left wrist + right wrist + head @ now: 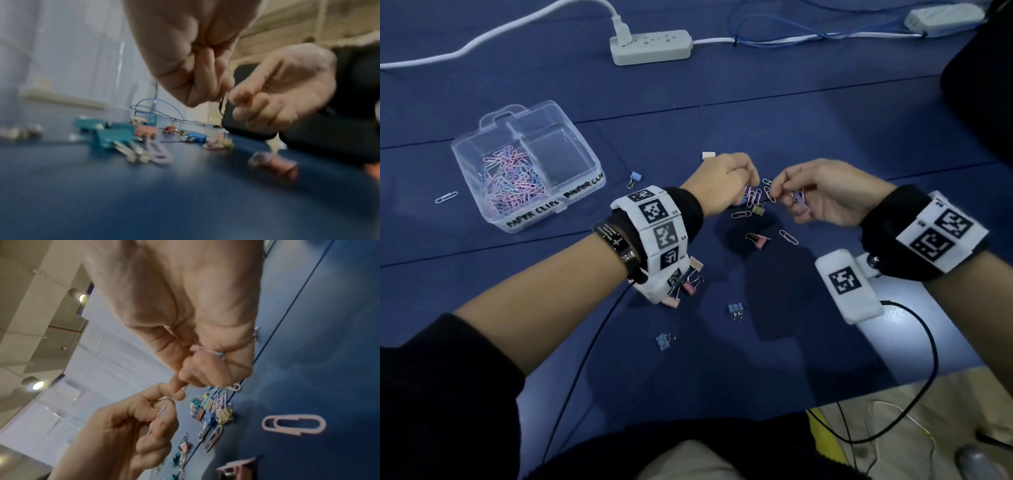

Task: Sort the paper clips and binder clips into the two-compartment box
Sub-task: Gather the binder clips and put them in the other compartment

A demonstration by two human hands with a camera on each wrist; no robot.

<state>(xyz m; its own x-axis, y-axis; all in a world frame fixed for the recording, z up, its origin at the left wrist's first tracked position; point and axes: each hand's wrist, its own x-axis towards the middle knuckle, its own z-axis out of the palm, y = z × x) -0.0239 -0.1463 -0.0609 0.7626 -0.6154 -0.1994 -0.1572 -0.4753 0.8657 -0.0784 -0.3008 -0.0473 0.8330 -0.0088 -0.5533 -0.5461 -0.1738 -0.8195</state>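
Observation:
A clear two-compartment box [585,192] stands at the left. Its "PAPER CLIPS" side holds a heap of pastel paper clips [512,181]; the "BINDER CLIPS" side looks bare. Mid-table, my left hand [755,184] pinches paper clips [752,198] that dangle over the cloth. My right hand [775,188] faces it, fingertips almost touching, with a bunch of paper clips [799,199] curled in its palm. In the right wrist view the left hand [164,408] pinches a bluish clip [162,409]. Binder clips [758,240] [735,308] [662,341] [635,178] lie scattered.
Loose paper clips [741,214] [788,237] [446,197] lie on the blue cloth. More binder clips [690,284] sit under my left wrist. A power strip [650,46] and cables run along the back. A dark object [983,102] stands at the right edge.

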